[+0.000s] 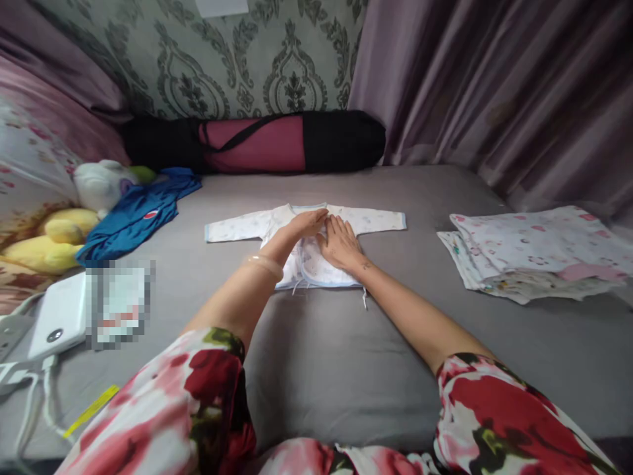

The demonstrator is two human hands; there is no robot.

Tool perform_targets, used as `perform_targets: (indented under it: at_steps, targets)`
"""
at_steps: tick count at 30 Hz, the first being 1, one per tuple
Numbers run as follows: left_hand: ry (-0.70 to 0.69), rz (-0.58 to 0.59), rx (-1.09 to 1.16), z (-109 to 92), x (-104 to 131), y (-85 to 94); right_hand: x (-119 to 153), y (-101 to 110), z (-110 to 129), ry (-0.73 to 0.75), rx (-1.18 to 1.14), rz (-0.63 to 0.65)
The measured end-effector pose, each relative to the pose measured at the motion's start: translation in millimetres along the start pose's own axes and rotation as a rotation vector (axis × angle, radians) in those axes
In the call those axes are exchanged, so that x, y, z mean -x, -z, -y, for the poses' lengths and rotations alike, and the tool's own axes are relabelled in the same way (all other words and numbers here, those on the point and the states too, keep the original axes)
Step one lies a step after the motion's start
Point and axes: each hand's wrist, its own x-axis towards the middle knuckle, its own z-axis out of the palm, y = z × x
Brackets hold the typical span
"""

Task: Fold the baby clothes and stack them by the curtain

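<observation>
A small white baby shirt [237, 225] with light blue trim lies flat on the grey sheet, its sleeves stretched out to both sides. Thin tie strings hang from its lower hem. My left hand [312, 223] rests on the upper front near the neckline, fingers extended to the right. Flat on the right half of the chest is my right hand [341, 243], its fingers outstretched and pointing up toward the collar. The two hands nearly meet at the middle of the shirt and cover part of its front.
Folded printed cloths [539, 247] are stacked at the right. On the left are a blue garment [133, 221], a yellow plush toy [44, 244], a white plush toy [101, 186] and a white power bank [62, 313] with cables. A long black and maroon bag [267, 146] lies along the wall.
</observation>
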Motion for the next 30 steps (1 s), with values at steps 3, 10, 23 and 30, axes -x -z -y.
perform_targets:
  at_steps: [3, 10, 23, 30]
  targets:
    - [-0.056, 0.043, -0.069, 6, -3, -3.6, 11, -3, 3, 0.046, 0.007, -0.009]
    - [-0.173, 0.008, -0.159, 26, 0, -29.6, 49, -9, 13, 0.126, 0.036, 0.003]
    - [-0.159, 0.029, -0.205, 19, 7, -22.6, 117, 2, 36, 0.337, 0.001, 0.091]
    - [-0.113, -0.001, -0.277, -3, 15, -2.4, 146, 35, 54, 0.398, -0.143, 0.179]
